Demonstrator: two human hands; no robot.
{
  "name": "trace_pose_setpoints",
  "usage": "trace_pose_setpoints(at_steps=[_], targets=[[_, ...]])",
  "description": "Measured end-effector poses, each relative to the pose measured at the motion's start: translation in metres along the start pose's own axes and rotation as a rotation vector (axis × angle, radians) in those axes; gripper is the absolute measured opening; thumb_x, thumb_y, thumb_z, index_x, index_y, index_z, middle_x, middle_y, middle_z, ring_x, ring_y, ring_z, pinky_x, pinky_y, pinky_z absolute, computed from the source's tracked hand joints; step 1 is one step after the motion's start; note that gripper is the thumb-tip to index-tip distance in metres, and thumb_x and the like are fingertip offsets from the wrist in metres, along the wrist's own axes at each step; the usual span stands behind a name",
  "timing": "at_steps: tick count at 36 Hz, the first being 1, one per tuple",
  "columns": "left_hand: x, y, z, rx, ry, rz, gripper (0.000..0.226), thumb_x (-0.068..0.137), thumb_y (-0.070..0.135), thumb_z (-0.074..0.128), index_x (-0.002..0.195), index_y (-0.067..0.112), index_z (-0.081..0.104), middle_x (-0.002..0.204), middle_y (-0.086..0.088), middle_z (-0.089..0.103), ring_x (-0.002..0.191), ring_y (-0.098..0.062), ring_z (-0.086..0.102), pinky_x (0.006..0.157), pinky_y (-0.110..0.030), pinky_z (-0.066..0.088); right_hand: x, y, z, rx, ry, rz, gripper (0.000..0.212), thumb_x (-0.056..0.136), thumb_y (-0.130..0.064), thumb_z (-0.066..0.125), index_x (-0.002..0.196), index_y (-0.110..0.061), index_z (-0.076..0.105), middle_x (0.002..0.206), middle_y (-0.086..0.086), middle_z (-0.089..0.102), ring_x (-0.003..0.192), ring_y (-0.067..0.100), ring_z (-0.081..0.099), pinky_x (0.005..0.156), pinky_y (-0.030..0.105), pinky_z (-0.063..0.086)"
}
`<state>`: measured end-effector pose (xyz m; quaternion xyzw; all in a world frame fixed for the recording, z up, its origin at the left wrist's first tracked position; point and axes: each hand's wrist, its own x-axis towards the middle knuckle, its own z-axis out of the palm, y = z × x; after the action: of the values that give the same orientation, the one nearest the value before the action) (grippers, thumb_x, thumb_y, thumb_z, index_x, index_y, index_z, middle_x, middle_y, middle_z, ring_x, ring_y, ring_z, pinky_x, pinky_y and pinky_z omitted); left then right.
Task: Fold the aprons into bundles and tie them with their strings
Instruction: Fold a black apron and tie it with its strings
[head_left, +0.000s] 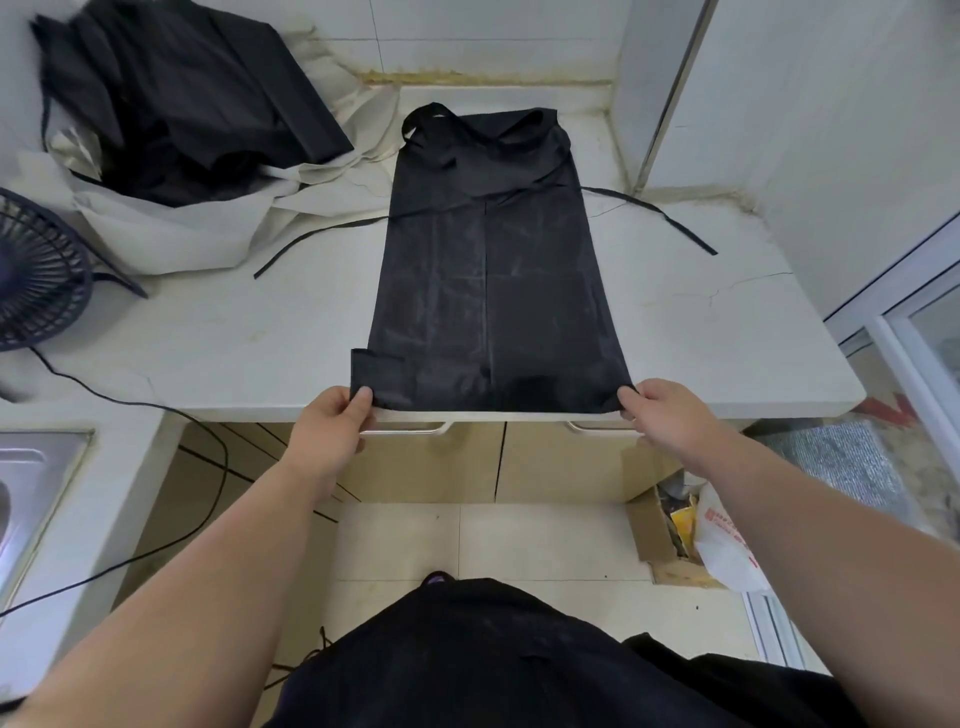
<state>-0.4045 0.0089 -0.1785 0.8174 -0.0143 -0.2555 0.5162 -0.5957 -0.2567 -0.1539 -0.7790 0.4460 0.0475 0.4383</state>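
black apron (488, 270), hands pinching hem corners

- a white stone counter (208, 338), cracked near its right edge, set into a tiled corner
- a dark round fan (36, 270) standing at the counter's left end
- a black cable (221, 457) running from under the fan over the counter edge and down towards the floor
- a crumpled white fabric bag (171, 239) at the back left, just beside the fan
- a steel sink (26, 493) at the lower left
- beige cabinet doors (426, 467) under the counter, with metal handles (405, 429)
- an open cardboard box (657, 535) on the tiled floor, touching a white plastic bag with red print (727, 556)
- a grey mat (841, 457) near a glass door frame (904, 343)
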Motion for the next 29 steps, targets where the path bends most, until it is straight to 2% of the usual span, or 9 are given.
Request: trace_pose_setpoints(at_steps=[3, 5, 8, 10, 13, 19, 23, 27, 29], targets=[[0.008, 0.003, 0.001, 0.066, 0.024, -0.024, 0.026, 0.099, 0.029, 0.046, 0.081, 0.012, 0.052, 0.077, -0.002, 0.056, 0.07, -0.018, 0.048, 0.064, -0.027, 0.04, 0.006, -0.005, 0.0, 0.061, -0.004, 0.027, 0.022, 0.095, -0.022, 0.04, 0.076, -0.012, 0.039, 0.075, 0.009, 0.043, 0.065, 0.022, 0.039, 0.068, 0.036, 0.043], [0.011, 0.004, 0.003, 0.158, 0.04, -0.021, 0.028, 0.099, 0.031, 0.045, 0.08, 0.011, 0.048, 0.075, -0.002, 0.052, 0.07, -0.021, 0.043, 0.064, -0.031, 0.036, 0.01, -0.007, 0.0, 0.047, 0.001, 0.036, 0.027, 0.095, -0.023, 0.04, 0.071, -0.012, 0.035, 0.072, 0.009, 0.042, 0.058, 0.022, 0.039, 0.067, 0.038, 0.043], [0.011, 0.009, 0.005, 0.284, 0.072, -0.015, 0.027, 0.099, 0.03, 0.045, 0.088, 0.006, 0.05, 0.076, -0.002, 0.049, 0.071, -0.02, 0.042, 0.06, -0.03, 0.034, 0.014, -0.008, 0.0, -0.053, 0.038, 0.048, 0.025, 0.095, -0.024, 0.042, 0.075, -0.009, 0.04, 0.076, 0.012, 0.044, 0.064, 0.026, 0.048, 0.078, 0.046, 0.049], [0.011, 0.011, 0.006, 0.352, 0.083, 0.001, 0.028, 0.098, 0.029, 0.045, 0.089, 0.004, 0.051, 0.075, -0.003, 0.048, 0.072, -0.022, 0.043, 0.059, -0.031, 0.034, 0.015, -0.009, 0.0, -0.085, 0.05, 0.048, 0.026, 0.094, -0.023, 0.044, 0.072, -0.009, 0.038, 0.076, 0.013, 0.043, 0.067, 0.025, 0.044, 0.07, 0.04, 0.044], [0.014, 0.013, 0.005, 0.446, 0.09, -0.002, 0.029, 0.097, 0.029, 0.046, 0.078, 0.007, 0.046, 0.07, -0.003, 0.046, 0.067, -0.021, 0.042, 0.055, -0.031, 0.033, 0.019, -0.01, 0.001, -0.142, 0.055, 0.044, 0.032, 0.092, -0.02, 0.046, 0.065, -0.012, 0.031, 0.07, 0.011, 0.038, 0.065, 0.022, 0.037, 0.064, 0.031, 0.032], [0.02, 0.015, 0.003, 0.524, 0.121, 0.005, 0.032, 0.094, 0.022, 0.041, 0.065, 0.009, 0.035, 0.062, -0.005, 0.037, 0.058, -0.02, 0.032, 0.053, -0.031, 0.027, 0.02, -0.014, 0.001, -0.25, 0.033, 0.049, 0.042, 0.088, -0.015, 0.048, 0.058, -0.015, 0.019, 0.056, 0.001, 0.018, 0.054, 0.016, 0.019, 0.053, 0.031, 0.017], [0.022, 0.012, -0.002, 0.554, 0.109, 0.017, 0.032, 0.093, 0.022, 0.043, 0.064, 0.009, 0.035, 0.06, -0.005, 0.036, 0.06, -0.022, 0.032, 0.053, -0.031, 0.026, 0.021, -0.016, 0.001, -0.227, 0.024, 0.088, 0.041, 0.087, -0.019, 0.049, 0.058, -0.015, 0.02, 0.056, 0.001, 0.019, 0.055, 0.016, 0.021, 0.054, 0.03, 0.019], [0.023, 0.015, -0.002, 0.589, 0.083, 0.009, 0.047, 0.095, 0.042, 0.045, 0.062, 0.012, 0.031, 0.058, -0.003, 0.037, 0.057, -0.021, 0.035, 0.052, -0.031, 0.027, 0.024, -0.021, 0.002, -0.198, 0.031, 0.129, 0.046, 0.092, -0.045, 0.044, 0.064, -0.011, 0.031, 0.062, 0.005, 0.033, 0.06, 0.02, 0.037, 0.062, 0.032, 0.033], [0.026, 0.016, -0.002, 0.633, 0.08, 0.014, 0.05, 0.095, 0.046, 0.044, 0.061, 0.012, 0.031, 0.057, -0.003, 0.037, 0.057, -0.021, 0.035, 0.052, -0.031, 0.028, 0.027, -0.02, 0.003, -0.271, 0.04, 0.113, 0.05, 0.098, -0.045, 0.036, 0.063, -0.009, 0.033, 0.062, 0.005, 0.038, 0.06, 0.02, 0.04, 0.062, 0.03, 0.034]])
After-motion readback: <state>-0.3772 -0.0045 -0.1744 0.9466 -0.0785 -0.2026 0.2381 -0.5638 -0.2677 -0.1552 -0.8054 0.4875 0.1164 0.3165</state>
